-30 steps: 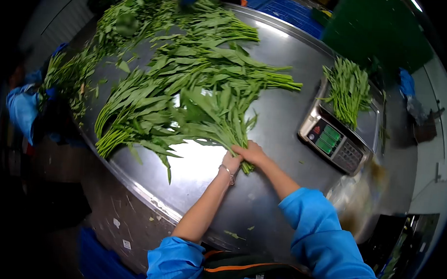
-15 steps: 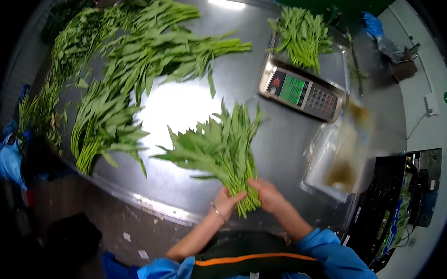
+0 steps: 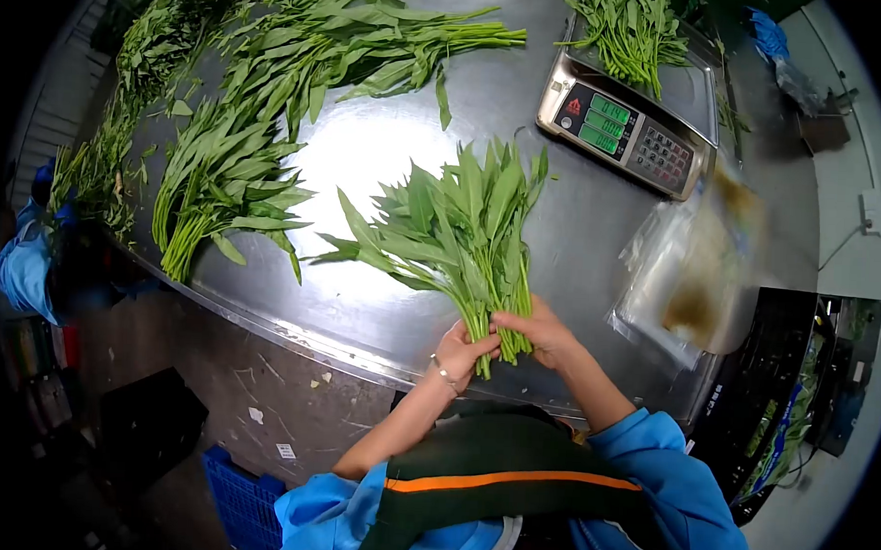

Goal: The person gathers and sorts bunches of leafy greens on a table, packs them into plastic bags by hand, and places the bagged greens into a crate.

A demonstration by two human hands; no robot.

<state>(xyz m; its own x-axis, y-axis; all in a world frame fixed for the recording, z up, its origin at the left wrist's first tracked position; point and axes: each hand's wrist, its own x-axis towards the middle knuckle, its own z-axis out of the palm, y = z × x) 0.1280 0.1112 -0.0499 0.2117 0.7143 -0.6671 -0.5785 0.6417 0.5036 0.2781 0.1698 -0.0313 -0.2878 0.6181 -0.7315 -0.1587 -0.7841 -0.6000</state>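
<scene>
Long leafy stems that look like a bunch of water spinach [image 3: 462,242] are gathered over the near edge of the metal table, leaves pointing away from me. My left hand [image 3: 465,353], with a band on its wrist, is closed round the lower stems from the left. From the right, my right hand [image 3: 541,332] grips the same stems, its thumb across their front. A digital scale [image 3: 624,136] stands beyond, to the right, its green display lit. Another bunch of the greens [image 3: 630,38] lies on the scale's pan.
Loose greens [image 3: 303,43] cover the table's far left, and a smaller pile [image 3: 223,182] lies nearer. Clear plastic bags [image 3: 657,265] lie right of my hands. Black crates [image 3: 750,387] stand at the right edge. A blue crate [image 3: 244,502] is on the floor, lower left.
The view has tilted down, so the table and everything on it sit higher in the frame. Both hands still hold the bunch; my right thumb now lies further across the stems.
</scene>
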